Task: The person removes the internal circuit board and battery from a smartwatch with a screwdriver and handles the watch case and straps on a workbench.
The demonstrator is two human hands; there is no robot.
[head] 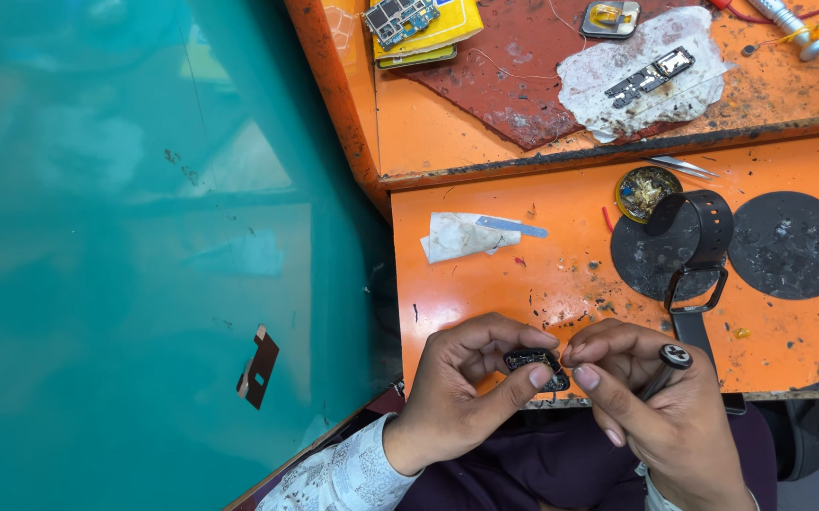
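Fingers of the left hand (452,388) and right hand (655,402) cover most of the small black part (534,361). The top edge crops the circuit board (400,17). The right edge crops the bench (485,284).

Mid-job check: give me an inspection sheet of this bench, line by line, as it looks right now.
Surface: orange workbench, scuffed and stained, with a raised rear shelf.
Job's things: small black module pinched between both hands; screwdriver tucked in the right hand.
Clutter: black watch strap, dark round pads, tweezers, dish of small parts, tissue, circuit board.
Grippers: left hand and right hand both closed on the module.
Cables: thin red wire on the shelf.
Surroundings: teal surface to the left.
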